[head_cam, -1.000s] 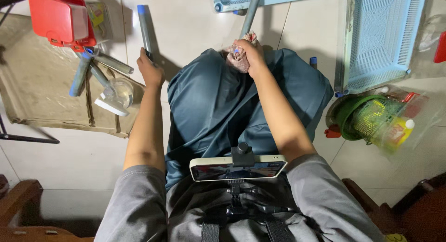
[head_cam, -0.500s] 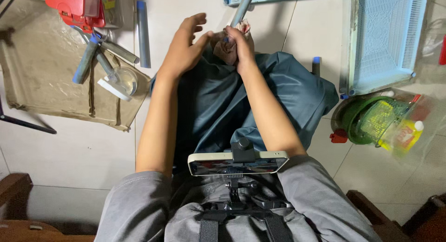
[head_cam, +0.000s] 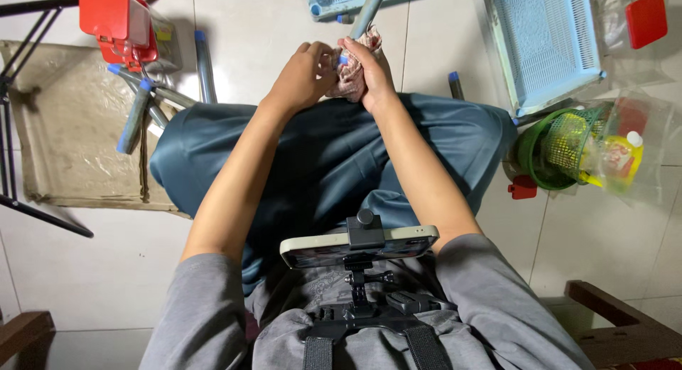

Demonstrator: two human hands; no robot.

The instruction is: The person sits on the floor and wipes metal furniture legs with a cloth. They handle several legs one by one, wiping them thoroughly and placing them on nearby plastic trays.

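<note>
My right hand (head_cam: 371, 66) is closed around a crumpled pinkish cloth (head_cam: 347, 81) and the lower end of a grey tube with a blue cap (head_cam: 366, 16) that slants up and away. My left hand (head_cam: 304, 77) rests against the same cloth from the left, fingers curled onto it. Both hands sit above my knees, which are covered in dark teal trousers (head_cam: 334, 164).
Several grey tubes with blue caps (head_cam: 142, 103) lie on a sheet of cardboard (head_cam: 64, 149) at the left, beside a red box (head_cam: 110, 18). Light blue plastic trays (head_cam: 543, 39) lie ahead and right. A green basket (head_cam: 558, 149) and a yellow bottle (head_cam: 621, 157) stand at the right.
My left hand let go of a tube on the floor at the left, swung to the centre and closed onto the cloth beside my right hand.
</note>
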